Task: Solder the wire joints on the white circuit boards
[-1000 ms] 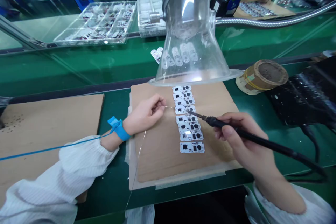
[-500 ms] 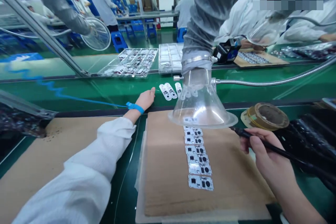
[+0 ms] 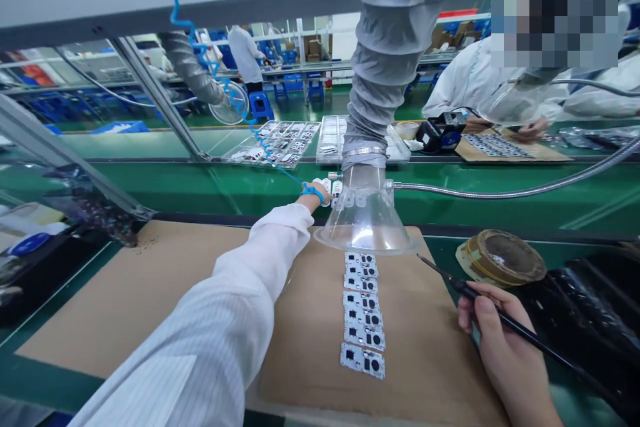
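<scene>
My right hand (image 3: pixel 503 340) grips a soldering iron (image 3: pixel 466 289) like a pen. Its thin tip points up and left, just right of the clear fume funnel's rim and apart from the boards. My left hand (image 3: pixel 321 192), with a blue wrist strap (image 3: pixel 313 191), reaches to small white rounded boards (image 3: pixel 337 192) on the green belt. Its fingers are small and partly hidden; a thin solder wire showed in their pinch a moment ago. A column of white circuit boards (image 3: pixel 364 315) with black parts lies on the cardboard sheet (image 3: pixel 305 353) between my arms.
A clear fume funnel (image 3: pixel 367 230) on a grey hose hangs over the far boards. A tape roll (image 3: pixel 500 258) and black plastic (image 3: pixel 585 300) lie at right. Divided trays (image 3: pixel 280 142) stand beyond the belt. Across it, a co-worker's hands (image 3: pixel 533 129) are over another cardboard sheet. A blue coiled cord (image 3: pixel 175 10) hangs left.
The view has tilted up and shifted left. My left hand has reached farther, up to the rounded boards. My right hand still holds the iron beside the funnel.
</scene>
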`<control>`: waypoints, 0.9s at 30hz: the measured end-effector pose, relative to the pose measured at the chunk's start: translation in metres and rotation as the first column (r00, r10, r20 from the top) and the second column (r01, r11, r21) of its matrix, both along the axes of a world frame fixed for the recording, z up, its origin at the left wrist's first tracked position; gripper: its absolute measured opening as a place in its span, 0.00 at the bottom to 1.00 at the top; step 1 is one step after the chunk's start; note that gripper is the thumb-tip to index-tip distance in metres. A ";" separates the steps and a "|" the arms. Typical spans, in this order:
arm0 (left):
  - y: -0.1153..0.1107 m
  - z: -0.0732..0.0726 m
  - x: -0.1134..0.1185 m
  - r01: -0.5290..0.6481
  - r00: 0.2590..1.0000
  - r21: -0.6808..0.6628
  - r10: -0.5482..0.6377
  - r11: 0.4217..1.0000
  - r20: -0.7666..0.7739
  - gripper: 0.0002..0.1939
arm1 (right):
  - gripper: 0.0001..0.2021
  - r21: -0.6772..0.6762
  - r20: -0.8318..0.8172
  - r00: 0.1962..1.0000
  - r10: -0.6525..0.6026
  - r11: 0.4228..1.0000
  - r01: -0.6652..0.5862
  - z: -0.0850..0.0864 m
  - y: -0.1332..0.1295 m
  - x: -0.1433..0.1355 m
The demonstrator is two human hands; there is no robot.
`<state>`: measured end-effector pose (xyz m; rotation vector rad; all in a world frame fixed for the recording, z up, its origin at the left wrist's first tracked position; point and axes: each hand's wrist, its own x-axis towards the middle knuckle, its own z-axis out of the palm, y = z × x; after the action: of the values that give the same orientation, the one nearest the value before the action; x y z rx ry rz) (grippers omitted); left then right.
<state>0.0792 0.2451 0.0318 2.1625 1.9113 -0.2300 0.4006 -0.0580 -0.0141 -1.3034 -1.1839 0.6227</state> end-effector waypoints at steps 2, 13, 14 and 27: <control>-0.004 0.000 -0.012 -0.110 0.993 -0.006 0.109 0.994 -0.055 0.25 | 0.17 -0.003 0.003 1.000 -0.007 1.000 0.007 -0.001 -0.003 0.000; -0.028 0.001 -0.073 -0.259 0.962 -0.058 0.252 0.964 -0.101 0.23 | 0.20 -0.072 0.010 0.999 0.049 0.996 -0.048 -0.009 -0.010 -0.001; -0.030 0.002 -0.075 -0.257 0.963 -0.062 0.250 0.964 -0.104 0.22 | 0.20 -0.073 0.012 0.999 0.051 0.996 -0.050 -0.009 -0.010 0.000; -0.088 0.040 -0.114 -0.262 0.965 -0.080 0.260 0.962 -0.034 0.24 | 0.20 -0.062 0.013 0.998 0.059 0.996 -0.058 -0.006 -0.008 -0.002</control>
<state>-0.0347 0.1568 0.0714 1.8383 2.1324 -0.2797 0.3986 -0.0658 -0.0204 -1.3305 -1.2265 0.6976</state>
